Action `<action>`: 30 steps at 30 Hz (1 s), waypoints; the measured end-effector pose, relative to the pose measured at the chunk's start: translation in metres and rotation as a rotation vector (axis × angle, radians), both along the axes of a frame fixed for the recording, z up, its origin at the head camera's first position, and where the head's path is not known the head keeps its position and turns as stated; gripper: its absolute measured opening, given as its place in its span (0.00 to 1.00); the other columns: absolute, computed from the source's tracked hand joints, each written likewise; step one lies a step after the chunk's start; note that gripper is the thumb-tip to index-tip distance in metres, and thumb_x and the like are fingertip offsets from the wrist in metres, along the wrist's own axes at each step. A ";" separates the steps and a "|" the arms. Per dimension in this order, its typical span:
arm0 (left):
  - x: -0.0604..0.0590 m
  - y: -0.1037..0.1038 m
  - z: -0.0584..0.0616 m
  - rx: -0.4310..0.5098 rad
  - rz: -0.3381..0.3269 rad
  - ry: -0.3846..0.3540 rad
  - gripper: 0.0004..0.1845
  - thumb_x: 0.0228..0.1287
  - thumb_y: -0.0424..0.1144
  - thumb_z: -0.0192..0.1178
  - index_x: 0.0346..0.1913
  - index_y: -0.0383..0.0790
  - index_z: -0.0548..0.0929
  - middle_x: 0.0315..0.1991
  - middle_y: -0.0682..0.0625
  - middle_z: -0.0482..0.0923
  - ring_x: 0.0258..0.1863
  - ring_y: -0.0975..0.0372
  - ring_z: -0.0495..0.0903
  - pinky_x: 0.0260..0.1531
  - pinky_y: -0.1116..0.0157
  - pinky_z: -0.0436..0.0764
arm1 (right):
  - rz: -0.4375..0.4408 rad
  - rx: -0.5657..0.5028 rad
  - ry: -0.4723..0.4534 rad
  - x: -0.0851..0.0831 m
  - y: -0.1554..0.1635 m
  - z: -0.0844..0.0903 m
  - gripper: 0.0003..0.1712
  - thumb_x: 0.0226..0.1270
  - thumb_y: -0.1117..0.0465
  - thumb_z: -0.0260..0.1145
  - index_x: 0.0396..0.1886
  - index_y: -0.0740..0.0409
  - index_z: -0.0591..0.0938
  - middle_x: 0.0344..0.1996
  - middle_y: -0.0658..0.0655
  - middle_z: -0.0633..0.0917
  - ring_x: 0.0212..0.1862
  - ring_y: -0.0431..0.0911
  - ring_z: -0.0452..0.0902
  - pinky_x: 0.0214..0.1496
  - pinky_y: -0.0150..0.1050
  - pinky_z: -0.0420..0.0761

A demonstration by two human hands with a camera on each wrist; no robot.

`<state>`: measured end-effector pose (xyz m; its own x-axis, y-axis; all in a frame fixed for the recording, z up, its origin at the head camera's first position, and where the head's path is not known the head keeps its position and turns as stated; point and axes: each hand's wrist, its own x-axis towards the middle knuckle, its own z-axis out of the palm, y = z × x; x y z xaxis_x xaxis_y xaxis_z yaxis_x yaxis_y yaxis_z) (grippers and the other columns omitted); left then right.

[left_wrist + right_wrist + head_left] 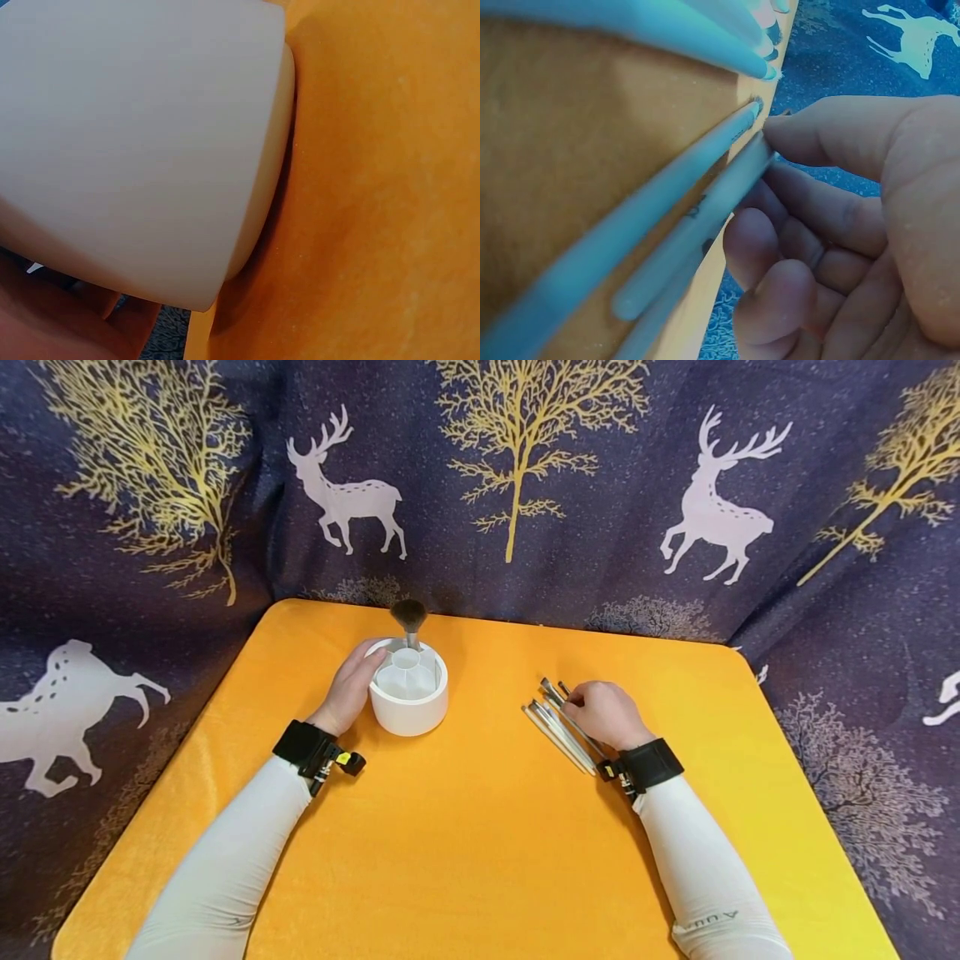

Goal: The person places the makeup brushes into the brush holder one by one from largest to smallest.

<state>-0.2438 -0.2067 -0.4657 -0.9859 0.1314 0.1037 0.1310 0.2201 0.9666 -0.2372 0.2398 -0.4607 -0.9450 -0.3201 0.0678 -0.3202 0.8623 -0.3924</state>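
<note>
Brushes (564, 732) lie in a loose row on the orange counter (480, 827); the right hand (606, 713) curls its fingers (821, 139) round one handle, pinching it. Better to lift that one clear without dragging its neighbours. Farther off, the left hand (348, 689) cups the white holder (408, 693), steadying it beneath the upright powder brush (409, 618).

The table (480, 860) wears a bright orange cloth, soft and faintly napped, matt all over; the white pot (408, 702) looks like smooth plastic or ceramic with a dull satin sheen; the big brush (409, 614) in it shows a fluffy dark head above a shiny metal collar; the loose brushes (558, 735) have slick pale handles, likely plastic; the backdrop (525, 485) is printed fabric, slightly speckled.
</note>
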 end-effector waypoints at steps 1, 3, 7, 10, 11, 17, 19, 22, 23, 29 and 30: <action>0.000 0.000 0.000 -0.001 -0.001 0.000 0.35 0.91 0.55 0.42 0.85 0.32 0.63 0.81 0.34 0.66 0.80 0.43 0.65 0.84 0.43 0.58 | -0.001 -0.004 0.007 0.000 0.000 0.000 0.09 0.78 0.57 0.72 0.42 0.58 0.94 0.32 0.53 0.90 0.31 0.47 0.81 0.41 0.52 0.83; -0.001 0.000 0.000 -0.006 0.001 0.001 0.36 0.91 0.55 0.42 0.85 0.32 0.63 0.81 0.35 0.66 0.80 0.43 0.65 0.84 0.44 0.58 | -0.003 -0.013 0.025 0.001 0.000 0.001 0.10 0.79 0.57 0.72 0.42 0.58 0.93 0.31 0.53 0.90 0.31 0.47 0.81 0.41 0.52 0.82; -0.001 0.000 0.000 -0.022 0.003 -0.001 0.37 0.90 0.57 0.42 0.85 0.33 0.63 0.81 0.35 0.66 0.81 0.44 0.64 0.84 0.43 0.57 | -0.013 -0.032 0.054 0.001 0.000 0.002 0.11 0.79 0.55 0.71 0.44 0.57 0.94 0.33 0.53 0.91 0.33 0.49 0.83 0.41 0.52 0.83; 0.000 0.000 0.001 -0.025 0.002 -0.008 0.37 0.90 0.57 0.41 0.86 0.33 0.62 0.82 0.35 0.65 0.81 0.43 0.63 0.84 0.43 0.56 | -0.024 -0.045 0.069 0.001 -0.001 0.003 0.11 0.79 0.54 0.71 0.45 0.56 0.93 0.34 0.53 0.91 0.32 0.49 0.83 0.39 0.51 0.83; 0.000 0.000 0.001 -0.025 0.003 -0.010 0.37 0.90 0.57 0.41 0.86 0.33 0.62 0.82 0.35 0.65 0.81 0.43 0.63 0.85 0.43 0.56 | -0.028 -0.054 0.074 0.001 -0.001 0.003 0.11 0.79 0.54 0.71 0.46 0.56 0.93 0.34 0.53 0.91 0.31 0.48 0.82 0.38 0.50 0.82; 0.000 -0.001 0.000 -0.014 0.008 -0.008 0.36 0.91 0.55 0.42 0.85 0.33 0.63 0.81 0.35 0.66 0.81 0.43 0.64 0.84 0.43 0.57 | -0.045 -0.114 0.120 0.002 -0.004 0.004 0.11 0.78 0.56 0.71 0.46 0.57 0.93 0.35 0.55 0.92 0.26 0.47 0.75 0.34 0.46 0.75; 0.000 -0.001 0.000 -0.009 0.010 -0.008 0.35 0.91 0.55 0.42 0.85 0.33 0.64 0.81 0.35 0.66 0.81 0.43 0.64 0.84 0.43 0.57 | -0.050 -0.127 0.129 0.001 -0.005 0.005 0.10 0.78 0.56 0.71 0.46 0.57 0.93 0.35 0.55 0.92 0.25 0.47 0.75 0.33 0.46 0.74; 0.000 -0.001 0.001 -0.010 0.009 -0.005 0.35 0.91 0.55 0.42 0.85 0.32 0.63 0.81 0.34 0.66 0.81 0.43 0.64 0.84 0.43 0.57 | -0.058 -0.155 0.134 0.002 -0.006 0.007 0.10 0.78 0.56 0.71 0.47 0.57 0.92 0.34 0.55 0.91 0.25 0.47 0.74 0.32 0.46 0.73; 0.001 -0.001 0.001 -0.007 0.009 -0.006 0.35 0.91 0.55 0.42 0.85 0.32 0.63 0.81 0.34 0.66 0.81 0.43 0.64 0.84 0.43 0.57 | -0.061 -0.165 0.139 0.002 -0.007 0.008 0.10 0.79 0.57 0.71 0.47 0.57 0.92 0.34 0.55 0.91 0.25 0.47 0.75 0.33 0.46 0.73; 0.000 0.000 0.001 -0.004 0.001 -0.019 0.36 0.91 0.56 0.41 0.85 0.33 0.63 0.82 0.35 0.65 0.80 0.43 0.65 0.84 0.43 0.58 | -0.074 -0.216 0.173 0.002 -0.013 0.017 0.09 0.79 0.56 0.72 0.46 0.58 0.92 0.34 0.55 0.91 0.30 0.49 0.79 0.34 0.46 0.74; 0.000 0.000 0.001 -0.005 0.000 -0.019 0.36 0.91 0.57 0.41 0.85 0.33 0.62 0.82 0.35 0.65 0.80 0.43 0.65 0.84 0.43 0.58 | -0.078 -0.223 0.178 0.002 -0.013 0.018 0.09 0.79 0.57 0.73 0.46 0.57 0.92 0.34 0.55 0.91 0.31 0.49 0.79 0.34 0.46 0.74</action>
<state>-0.2439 -0.2065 -0.4652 -0.9877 0.1316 0.0840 0.1124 0.2253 0.9678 -0.2353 0.2264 -0.4428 -0.9331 -0.2056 0.2951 -0.3372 0.7857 -0.5187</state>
